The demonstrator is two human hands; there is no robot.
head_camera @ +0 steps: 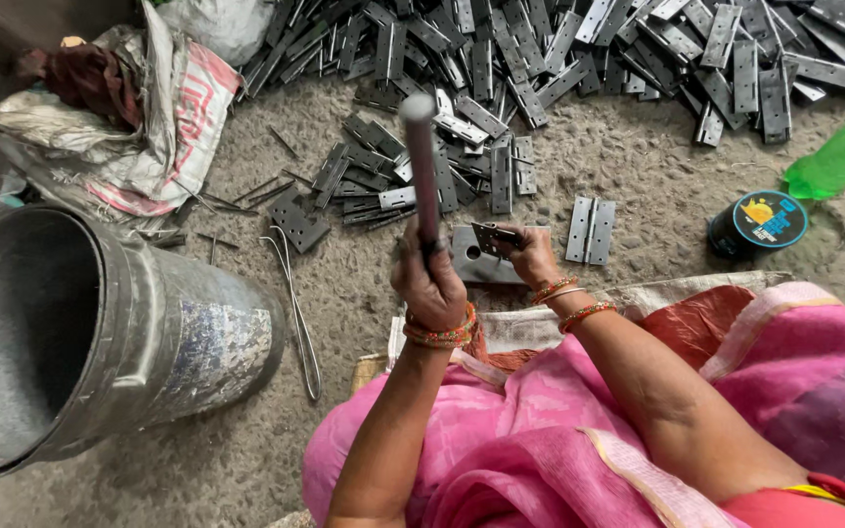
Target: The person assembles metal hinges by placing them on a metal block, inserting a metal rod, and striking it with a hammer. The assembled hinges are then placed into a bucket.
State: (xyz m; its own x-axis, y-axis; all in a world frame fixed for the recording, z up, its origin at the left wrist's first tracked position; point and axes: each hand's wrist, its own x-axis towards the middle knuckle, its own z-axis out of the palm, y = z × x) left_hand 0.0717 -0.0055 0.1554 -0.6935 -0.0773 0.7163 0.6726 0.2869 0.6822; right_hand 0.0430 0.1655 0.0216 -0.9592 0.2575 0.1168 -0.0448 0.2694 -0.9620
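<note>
My left hand (430, 284) grips a grey metal rod (421, 156), which points up towards the camera, above the floor. My right hand (535, 256) pinches a small folded metal hinge (494, 236) and holds it on a flat grey metal block (471, 266) on the ground. The two hands are close together, with the rod just left of the hinge. Both wrists carry orange and red bangles. Pink cloth covers my lap below.
A big heap of grey hinges (579, 49) fills the far floor, and an open hinge (591, 231) lies right of the block. A large metal bucket (139, 323) stands left, with bent wires (297, 293) beside it. Sacks (149, 117), a green bottle (843, 152) and a round tin (760, 223) lie around.
</note>
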